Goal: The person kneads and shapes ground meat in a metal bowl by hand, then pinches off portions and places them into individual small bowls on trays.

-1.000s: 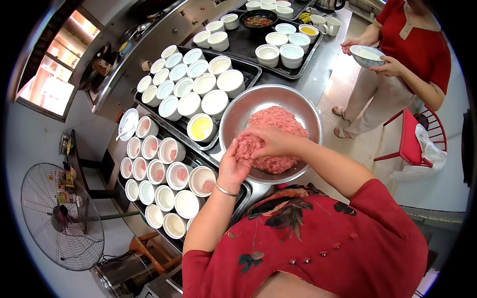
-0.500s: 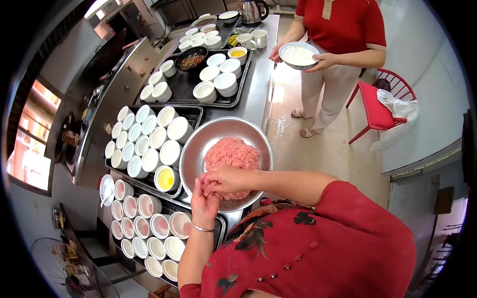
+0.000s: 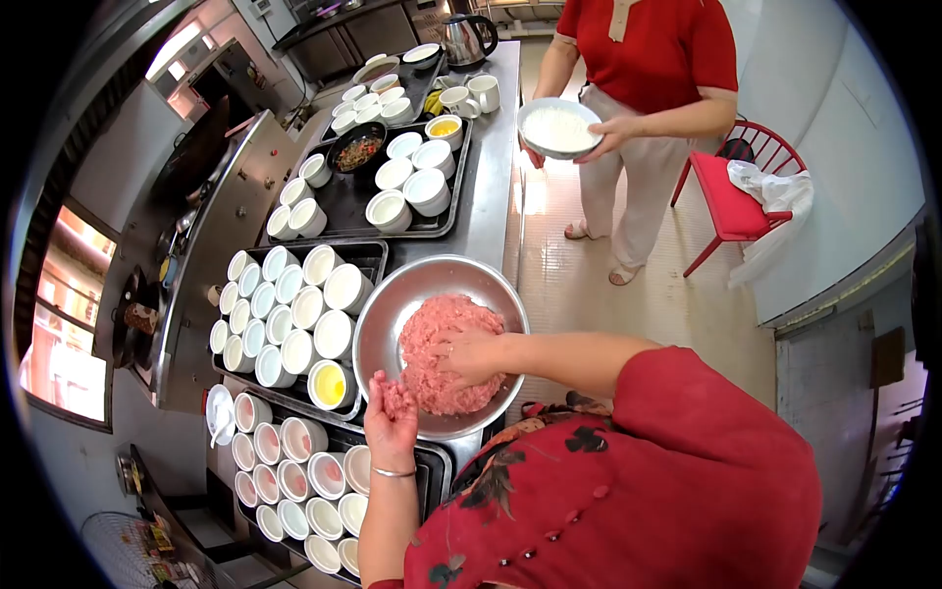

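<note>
A large steel bowl [image 3: 378,329] holds a mound of pink minced meat [image 3: 432,329]. My right hand [image 3: 473,355] rests in the bowl with its fingers stretched out and pressed against the mound; the fingertips are partly sunk in the meat. At the bowl's near left rim, my left hand [image 3: 391,432] is palm up, its fingers curled around a small lump of minced meat [image 3: 395,401]. Just left of that hand stand white cups [image 3: 327,473], several with pink meat inside. A cup of yellow liquid [image 3: 331,385] is close to the bowl's left side.
Across the counter, a person [image 3: 648,59] holds a bowl of white contents [image 3: 559,130]. Dark trays [image 3: 432,221] carry many white cups and a black bowl of chopped food [image 3: 358,149]. A kettle [image 3: 466,39] and mugs [image 3: 483,92] stand farther back. A red chair [image 3: 736,201] is at right.
My hands have come apart: the right moved back onto the meat mound, while the left shifted slightly left and down with its lump. The other person's bowl appears farther left and lower.
</note>
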`<state>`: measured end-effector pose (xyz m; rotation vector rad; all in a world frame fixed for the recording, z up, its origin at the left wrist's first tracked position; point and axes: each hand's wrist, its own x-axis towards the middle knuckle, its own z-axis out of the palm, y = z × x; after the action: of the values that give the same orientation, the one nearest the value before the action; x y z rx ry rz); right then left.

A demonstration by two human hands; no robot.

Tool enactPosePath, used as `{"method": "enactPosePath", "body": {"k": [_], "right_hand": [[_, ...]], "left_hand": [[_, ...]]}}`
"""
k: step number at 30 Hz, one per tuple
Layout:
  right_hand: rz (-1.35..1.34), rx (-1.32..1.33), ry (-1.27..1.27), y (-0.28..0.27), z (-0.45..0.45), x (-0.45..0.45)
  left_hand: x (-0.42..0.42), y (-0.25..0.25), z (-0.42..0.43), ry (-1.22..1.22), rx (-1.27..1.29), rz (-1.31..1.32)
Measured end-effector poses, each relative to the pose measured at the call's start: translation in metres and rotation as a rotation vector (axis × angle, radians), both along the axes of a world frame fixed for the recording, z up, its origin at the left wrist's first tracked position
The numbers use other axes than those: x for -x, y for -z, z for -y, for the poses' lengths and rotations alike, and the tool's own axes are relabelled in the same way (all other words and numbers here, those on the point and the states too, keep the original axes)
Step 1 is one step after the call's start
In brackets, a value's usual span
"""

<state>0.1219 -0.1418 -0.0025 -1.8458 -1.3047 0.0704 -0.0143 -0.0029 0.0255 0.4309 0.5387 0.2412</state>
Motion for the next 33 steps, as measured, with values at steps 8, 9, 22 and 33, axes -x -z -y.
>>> {"method": "enactPosePath", "body": {"k": [8,9,22,33], "right_hand": [[-2.224,-0.321,0.002,-0.010,-0.018,0.027],[-2.221,-0.323,0.004,-0.016,-0.022,0.029],[0.089,-0.003,-0.323,-0.042,-0.025,0.024],[-1.521,-0.236,-0.077,-0.025,-0.013,0.019]], "left_hand": [[-0.021,-0.018,0.021,0.107,-1.039,0.166],[-0.024,-0.025,0.028,0.212,-1.606,0.190],[-0.019,-0.028,0.019,0.181,0.218,-0.025],[-0.024,-0.011,0.016,-0.040,-0.132,0.227]]}}
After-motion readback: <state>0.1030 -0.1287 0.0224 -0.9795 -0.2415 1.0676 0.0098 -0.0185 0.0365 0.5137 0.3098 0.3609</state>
